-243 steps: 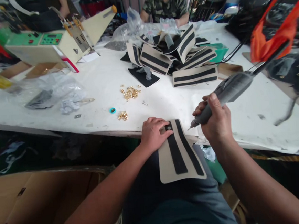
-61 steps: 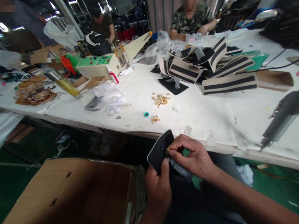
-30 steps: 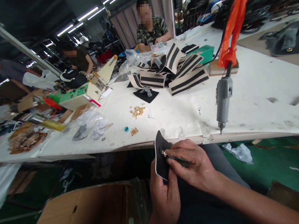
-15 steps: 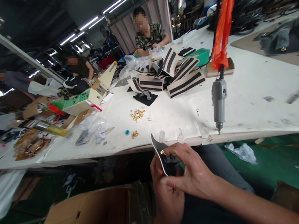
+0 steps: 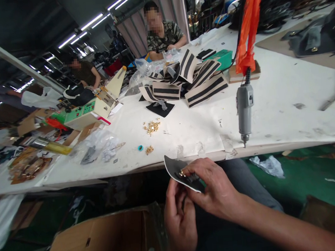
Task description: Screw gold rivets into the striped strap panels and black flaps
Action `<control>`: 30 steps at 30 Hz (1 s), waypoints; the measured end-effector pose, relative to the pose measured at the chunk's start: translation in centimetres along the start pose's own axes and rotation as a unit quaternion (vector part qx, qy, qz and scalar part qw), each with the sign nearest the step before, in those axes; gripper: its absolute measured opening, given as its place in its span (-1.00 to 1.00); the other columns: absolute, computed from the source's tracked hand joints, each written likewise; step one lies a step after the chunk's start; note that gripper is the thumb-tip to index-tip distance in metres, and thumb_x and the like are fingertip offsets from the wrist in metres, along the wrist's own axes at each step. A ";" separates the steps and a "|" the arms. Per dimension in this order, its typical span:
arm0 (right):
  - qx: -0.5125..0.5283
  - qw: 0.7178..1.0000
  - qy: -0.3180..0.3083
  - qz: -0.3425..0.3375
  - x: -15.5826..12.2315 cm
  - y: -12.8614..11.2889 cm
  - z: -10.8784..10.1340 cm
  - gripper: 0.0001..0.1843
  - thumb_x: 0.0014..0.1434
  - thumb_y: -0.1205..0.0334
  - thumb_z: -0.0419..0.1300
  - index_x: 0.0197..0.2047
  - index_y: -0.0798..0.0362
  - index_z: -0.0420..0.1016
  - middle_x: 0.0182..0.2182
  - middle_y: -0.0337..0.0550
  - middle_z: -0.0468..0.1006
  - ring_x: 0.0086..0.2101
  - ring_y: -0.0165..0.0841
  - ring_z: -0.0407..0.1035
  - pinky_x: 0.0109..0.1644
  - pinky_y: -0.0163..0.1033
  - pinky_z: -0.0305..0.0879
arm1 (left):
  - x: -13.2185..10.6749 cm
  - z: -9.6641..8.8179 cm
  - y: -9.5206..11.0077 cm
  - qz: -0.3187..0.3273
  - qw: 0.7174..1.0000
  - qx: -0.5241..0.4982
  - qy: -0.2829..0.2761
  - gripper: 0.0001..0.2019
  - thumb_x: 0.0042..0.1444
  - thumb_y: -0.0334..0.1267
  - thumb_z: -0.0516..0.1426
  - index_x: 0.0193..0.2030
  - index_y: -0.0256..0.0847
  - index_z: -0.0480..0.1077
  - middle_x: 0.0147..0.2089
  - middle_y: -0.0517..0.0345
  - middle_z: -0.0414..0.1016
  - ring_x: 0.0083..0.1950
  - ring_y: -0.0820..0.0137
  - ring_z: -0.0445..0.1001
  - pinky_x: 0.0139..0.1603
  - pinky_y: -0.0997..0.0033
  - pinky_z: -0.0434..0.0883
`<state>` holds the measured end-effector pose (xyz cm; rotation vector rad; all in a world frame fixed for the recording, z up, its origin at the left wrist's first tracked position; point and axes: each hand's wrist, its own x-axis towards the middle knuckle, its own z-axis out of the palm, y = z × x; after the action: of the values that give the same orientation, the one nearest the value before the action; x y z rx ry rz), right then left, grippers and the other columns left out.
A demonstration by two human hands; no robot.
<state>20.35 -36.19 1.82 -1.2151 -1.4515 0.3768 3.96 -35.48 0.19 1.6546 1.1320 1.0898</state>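
My right hand (image 5: 217, 185) pinches the panel (image 5: 173, 166), index finger at the gold clasp (image 5: 182, 173); my left hand (image 5: 181, 223) curls half-open beneath (any grip there, I can't tell). Seating the clasp, I'd judge; next calls for keeping it flush under that fingertip.

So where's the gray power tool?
In the head view, the gray power tool hangs above and right of the right hand, just below the orange strip.

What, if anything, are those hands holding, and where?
A thin, bent black panel with a pale edge: the right hand holds its right end, near a small, shiny gold metal fitting. The left hand is underneath; whether it grips is hidden.
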 end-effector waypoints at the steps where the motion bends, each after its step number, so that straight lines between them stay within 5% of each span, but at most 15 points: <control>1: 0.007 1.000 -0.003 -0.014 0.1 0.0 -0.1 -0.68 0.18 0.40 0.27 0.00 -0.02 0.51 -0.15 -0.13 0.64 -0.14 -0.18 0.51 -0.02 -0.05 0.32 | 0.4 -0.4 0.4 -0.004 1.000 -0.008 0.007 -0.56 0.39 -0.12 0.20 0.34 -0.16 0.41 0.26 -0.12 0.60 0.23 0.16 0.63 0.20 0.25 0.61; 6: 0.039 0.997 -0.031 -0.054 0.4 -0.4 -1.0 -0.61 0.15 0.42 0.28 0.04 -0.05 0.51 -0.12 -0.17 0.67 -0.15 -0.24 0.53 -0.04 -0.10 0.34 | 3.3 -1.7 1.9 -0.043 0.996 -0.042 0.060 -0.48 0.20 -0.09 0.39 0.23 -0.18 0.43 0.05 -0.04 0.70 0.00 0.25 0.71 0.02 0.33 0.64; 10: 0.043 0.996 -0.057 -0.048 0.4 -0.2 -1.6 -0.55 0.06 0.50 0.24 0.01 -0.05 0.52 -0.17 -0.18 0.66 -0.18 -0.24 0.53 -0.05 -0.11 0.36 | 5.3 -2.9 1.9 -0.091 0.993 -0.069 -0.022 -0.20 0.12 -0.08 0.44 0.44 -0.14 0.27 -0.01 0.03 0.70 -0.05 0.26 0.70 -0.02 0.35 0.63; 15: 0.051 0.993 -0.076 -0.068 0.4 -0.1 -2.4 -0.55 0.04 0.50 0.25 0.00 -0.04 0.48 -0.17 -0.21 0.66 -0.20 -0.27 0.53 -0.06 -0.12 0.37 | 7.1 -4.4 2.0 0.031 0.995 0.035 -0.084 -0.57 0.04 -0.23 0.46 0.06 -0.17 0.56 0.18 -0.01 0.55 0.13 0.26 0.61 0.05 0.39 0.59; 18: 0.055 0.991 -0.089 -0.084 0.4 -0.3 -2.8 -0.56 0.11 0.48 0.26 0.05 -0.04 0.46 -0.10 -0.17 0.68 -0.15 -0.27 0.55 -0.03 -0.12 0.40 | 7.7 -4.9 2.6 0.088 0.986 0.031 -0.135 -0.70 0.01 -0.35 0.44 -0.15 -0.17 0.50 0.15 -0.03 0.58 0.12 0.24 0.61 0.06 0.34 0.59; 23: 0.050 0.989 -0.115 -0.081 0.4 -0.7 -3.4 -0.47 0.05 0.51 0.20 0.09 -0.05 0.48 -0.11 -0.15 0.69 -0.14 -0.23 0.57 -0.03 -0.09 0.45 | 7.5 -5.2 3.9 0.106 0.967 -0.011 -0.230 -0.78 0.16 -0.48 0.34 -0.22 -0.13 0.40 -0.19 0.07 0.69 -0.12 0.27 0.66 -0.06 0.28 0.60; 30: 0.031 0.987 -0.132 -0.085 0.4 -0.7 -4.2 -0.40 0.04 0.51 0.17 0.14 -0.10 0.50 -0.16 -0.17 0.68 -0.18 -0.22 0.58 -0.03 -0.07 0.46 | 7.2 -4.7 5.0 0.194 0.952 0.009 -0.235 -0.72 0.14 -0.60 0.31 -0.16 -0.12 0.47 -0.21 0.08 0.69 -0.18 0.29 0.65 -0.13 0.28 0.61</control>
<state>23.76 -37.77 3.87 -1.0086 -1.7448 0.4761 2.25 -29.04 7.61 2.0652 0.5228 0.8441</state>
